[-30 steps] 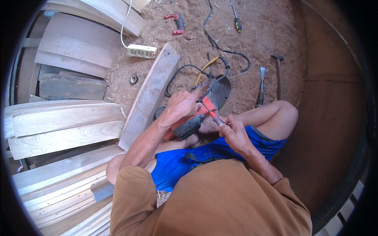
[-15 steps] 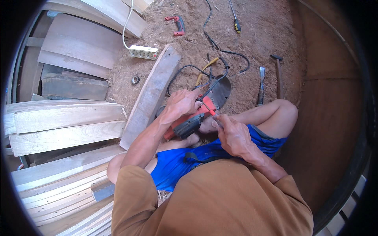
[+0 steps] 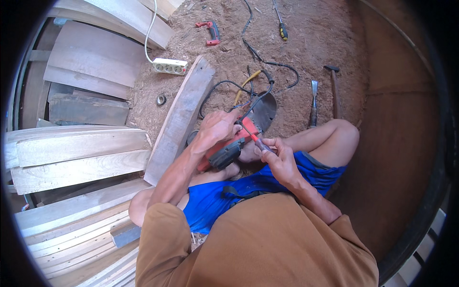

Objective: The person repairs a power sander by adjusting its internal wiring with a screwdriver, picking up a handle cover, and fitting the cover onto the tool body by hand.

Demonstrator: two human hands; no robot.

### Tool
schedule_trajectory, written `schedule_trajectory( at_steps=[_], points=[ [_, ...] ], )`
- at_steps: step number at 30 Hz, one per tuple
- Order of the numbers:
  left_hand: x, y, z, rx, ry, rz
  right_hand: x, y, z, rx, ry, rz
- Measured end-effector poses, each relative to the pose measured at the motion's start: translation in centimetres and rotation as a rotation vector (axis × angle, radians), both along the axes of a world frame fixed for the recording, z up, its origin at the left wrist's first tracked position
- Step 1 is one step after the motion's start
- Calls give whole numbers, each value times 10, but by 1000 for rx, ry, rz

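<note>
A red-and-black power tool [image 3: 224,155] lies tilted between my bent legs, with cables at its far end. My left hand [image 3: 217,126] is closed on that far end; its fingertips hide just what they pinch there. In my right hand [image 3: 281,160] is a screwdriver [image 3: 264,145] with a red and dark handle. Its shaft points up and left toward the spot by my left fingertips, and whether the tip touches the tool I cannot tell. A black cable [image 3: 264,98] and a yellow-sleeved piece [image 3: 246,87] loop just beyond the tool.
A rough plank [image 3: 181,119] lies left of the tool, near a tape roll [image 3: 161,100] and a white power strip [image 3: 170,66]. Farther off are a red-and-black handle part [image 3: 213,33] and another screwdriver [image 3: 283,31]. A chisel [image 3: 313,103] and hammer [image 3: 336,91] lie right. Stacked boards [image 3: 81,146] fill the left.
My right hand has shifted slightly, its fingers now looser around the screwdriver and more of the handle showing. My left hand stays at the tool. The whole view has moved a little.
</note>
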State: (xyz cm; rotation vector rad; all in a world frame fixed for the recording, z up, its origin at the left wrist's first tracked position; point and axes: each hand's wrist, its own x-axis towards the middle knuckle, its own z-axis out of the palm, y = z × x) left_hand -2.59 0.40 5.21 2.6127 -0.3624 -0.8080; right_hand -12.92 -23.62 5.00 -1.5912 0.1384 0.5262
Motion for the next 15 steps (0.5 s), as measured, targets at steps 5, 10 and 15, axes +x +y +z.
schedule_trajectory(
  at_steps=[5,10,15],
  points=[
    [3,4,-2,10,-36,31,22,5,39,-50,103,14],
    [4,3,1,31,-21,22,35,-5,74,-648,-396,498],
    [2,4,-4,30,-25,2,22,-1,54,-714,-380,553]
  ],
)
